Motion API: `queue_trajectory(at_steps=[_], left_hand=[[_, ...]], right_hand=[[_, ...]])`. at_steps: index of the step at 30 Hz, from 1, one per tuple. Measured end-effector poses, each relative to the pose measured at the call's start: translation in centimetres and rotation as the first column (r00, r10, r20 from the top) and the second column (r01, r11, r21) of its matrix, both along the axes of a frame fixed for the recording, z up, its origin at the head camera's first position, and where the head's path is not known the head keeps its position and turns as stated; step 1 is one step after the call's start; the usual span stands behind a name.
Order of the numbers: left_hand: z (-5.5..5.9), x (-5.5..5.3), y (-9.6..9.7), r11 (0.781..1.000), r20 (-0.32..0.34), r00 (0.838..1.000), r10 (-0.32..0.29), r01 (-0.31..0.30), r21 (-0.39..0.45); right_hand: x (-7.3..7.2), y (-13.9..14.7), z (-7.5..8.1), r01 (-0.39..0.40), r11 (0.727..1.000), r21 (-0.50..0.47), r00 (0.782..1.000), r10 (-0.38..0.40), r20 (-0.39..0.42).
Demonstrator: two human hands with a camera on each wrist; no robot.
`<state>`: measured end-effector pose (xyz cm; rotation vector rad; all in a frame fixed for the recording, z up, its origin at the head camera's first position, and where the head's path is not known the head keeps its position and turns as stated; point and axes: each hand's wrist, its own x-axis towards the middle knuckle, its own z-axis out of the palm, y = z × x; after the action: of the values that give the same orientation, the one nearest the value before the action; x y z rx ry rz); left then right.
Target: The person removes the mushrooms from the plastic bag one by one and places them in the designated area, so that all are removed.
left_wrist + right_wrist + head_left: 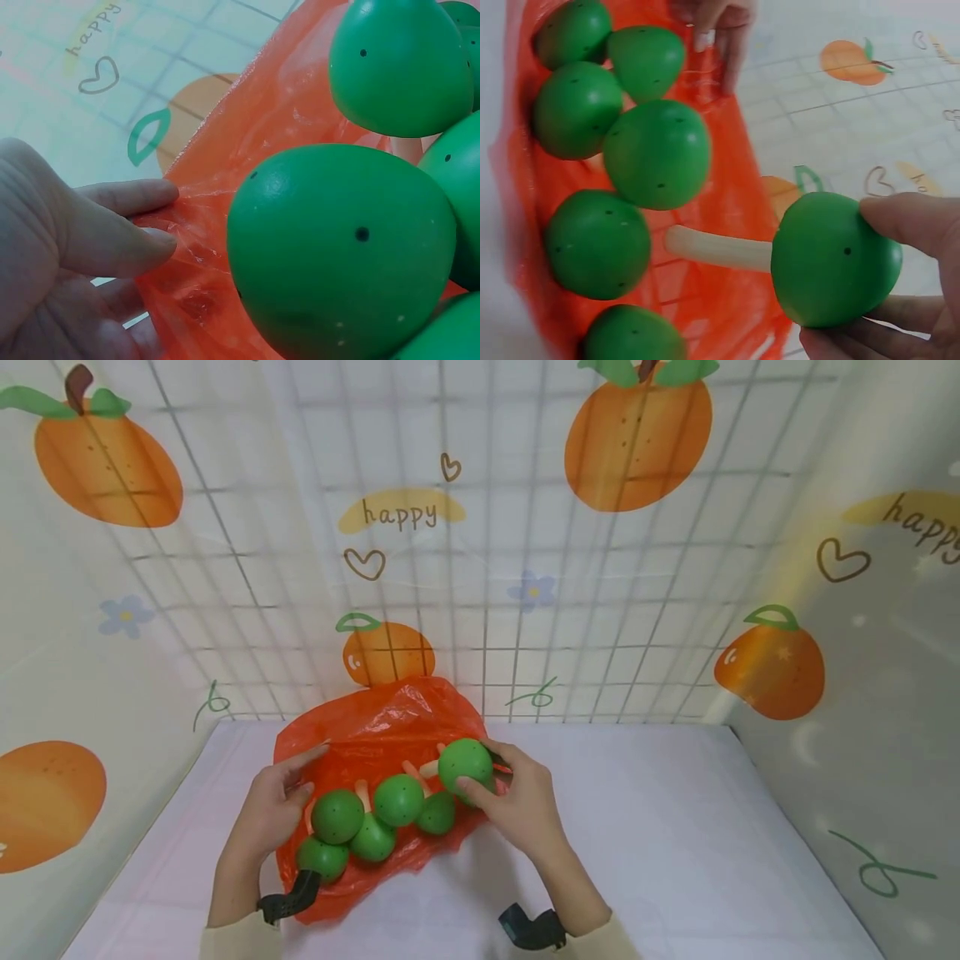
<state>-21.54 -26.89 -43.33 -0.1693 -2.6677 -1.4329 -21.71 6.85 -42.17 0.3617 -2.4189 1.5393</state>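
Gripping w/ R hand (pixel 528 795): green, round-capped, dark-dotted mushroom-like piece w/ pale rod stem (pixel 465 766), just below centre of head view. Clamped on cap w/ thumb on one side & fingers on the other; stem toward frame L, over the bag. Touching w/ L hand (pixel 270 802): edge of shiny, crinkled, red-orange thin plastic bag (pixel 397 710), lower L of centre in head view. Thumb & index apart there; can't tell if pinching film btwn thumb & other fingers.

In R-wrist view: held piece at lower R, clear of the other caps; six other green-capped pieces (pixel 656 154) clustered down frame L, some touching. All w/in bag's outline; inside or just on top of film, can't tell.

Re progress: prob. early or mid-job, judging by layout. Done, as far as visible: one piece in grip, bag spread out. Left: six pieces not in hand, all w/ the bag, so likely most of the handling.

Under bag: pale, smooth surface (pixel 645 843), lower half of head view. Behind: white cloth backdrop w/ orange-fruit & "happy" prints (pixel 495 527), grid showing thru, upper half.
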Motion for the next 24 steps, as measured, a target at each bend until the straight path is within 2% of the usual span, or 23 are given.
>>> queue_trajectory(at_steps=[7,14,19,24], left_hand=[[0.1,0.1,0.2,1.0,0.001,1.0,-0.006,0.006,-0.011],[0.1,0.1,0.1,1.0,-0.015,1.0,-0.005,0.005,-0.028],[0.1,0.2,0.1,0.999,-0.02,1.0,-0.011,0.01,-0.04],[-0.1,0.1,0.0,0.999,-0.039,0.999,-0.016,0.014,-0.043]], right_hand=[[0.9,1.0,1.8,0.003,1.0,-0.028,0.999,-0.004,-0.052],[1.5,2.3,3.4,-0.014,0.997,-0.079,0.999,0.011,-0.039],[1.3,3.7,4.0,-0.011,0.992,-0.124,0.999,0.005,-0.044],[0.7,5.4,4.0,0.017,0.984,-0.176,0.998,-0.029,-0.062]])
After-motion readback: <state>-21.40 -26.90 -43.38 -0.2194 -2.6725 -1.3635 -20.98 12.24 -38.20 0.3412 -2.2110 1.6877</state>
